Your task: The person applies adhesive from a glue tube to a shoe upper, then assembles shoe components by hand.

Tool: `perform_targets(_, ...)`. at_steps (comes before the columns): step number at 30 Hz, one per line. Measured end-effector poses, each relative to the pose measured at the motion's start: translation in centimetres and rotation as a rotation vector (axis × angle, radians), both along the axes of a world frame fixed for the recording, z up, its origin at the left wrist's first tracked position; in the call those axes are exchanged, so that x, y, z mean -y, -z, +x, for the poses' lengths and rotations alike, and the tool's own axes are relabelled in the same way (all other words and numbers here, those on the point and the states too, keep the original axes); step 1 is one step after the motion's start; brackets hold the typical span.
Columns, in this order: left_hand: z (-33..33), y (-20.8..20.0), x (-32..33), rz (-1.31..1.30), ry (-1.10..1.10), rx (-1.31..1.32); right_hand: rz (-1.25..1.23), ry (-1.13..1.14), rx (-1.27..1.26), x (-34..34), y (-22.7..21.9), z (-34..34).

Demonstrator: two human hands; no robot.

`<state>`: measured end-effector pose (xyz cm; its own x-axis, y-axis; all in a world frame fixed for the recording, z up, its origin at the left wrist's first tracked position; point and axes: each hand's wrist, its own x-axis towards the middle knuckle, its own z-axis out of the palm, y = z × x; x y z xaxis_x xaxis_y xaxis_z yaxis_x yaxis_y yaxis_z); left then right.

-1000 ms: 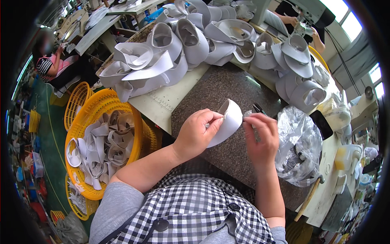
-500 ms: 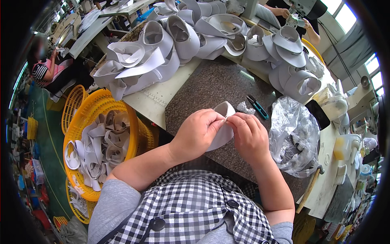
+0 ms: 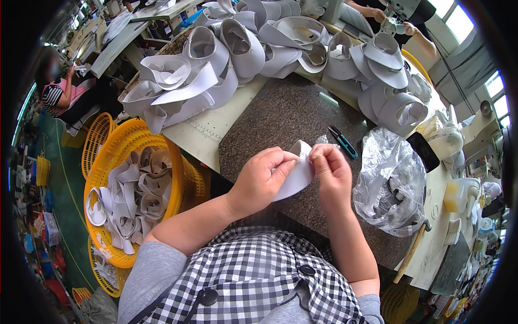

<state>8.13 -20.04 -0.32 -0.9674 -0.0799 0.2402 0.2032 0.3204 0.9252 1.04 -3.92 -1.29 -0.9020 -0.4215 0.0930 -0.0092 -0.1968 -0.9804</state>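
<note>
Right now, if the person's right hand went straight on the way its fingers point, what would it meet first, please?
The right hand points left, toward the white curved piece it already pinches; just beyond that are the left hand's fingertips, practically touching.

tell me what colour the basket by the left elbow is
Yellow: the basket, an open-weave plastic one holding pale curled pieces, shows best in the head view.

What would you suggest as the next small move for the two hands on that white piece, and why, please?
Probably a small tug or fold along the top edge. The left hand and right hand both pinch the white piece at its upper rim, fingertips nearly meeting, above the dark speckled mat. With both grips crowded at one spot, the work seems centred on that edge.
</note>
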Motion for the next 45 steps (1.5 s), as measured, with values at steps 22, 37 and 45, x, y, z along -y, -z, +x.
perform_targets(22, -2.6, 4.0, 3.0, 1.134, -0.098, 0.441, 0.689, -0.13, -0.918, 0.5, 1.0, 2.7)
perform_targets(37, 2.7, 4.3, 3.3, 1.019, -0.054, 0.475, 0.839, -0.049, -0.894, 1.9, 2.0, 3.7)
perform_targets(45, 1.9, 2.4, 1.6, 0.747, 0.011, 0.464, 0.712, 0.138, -0.821, 1.7, 1.4, 0.8)
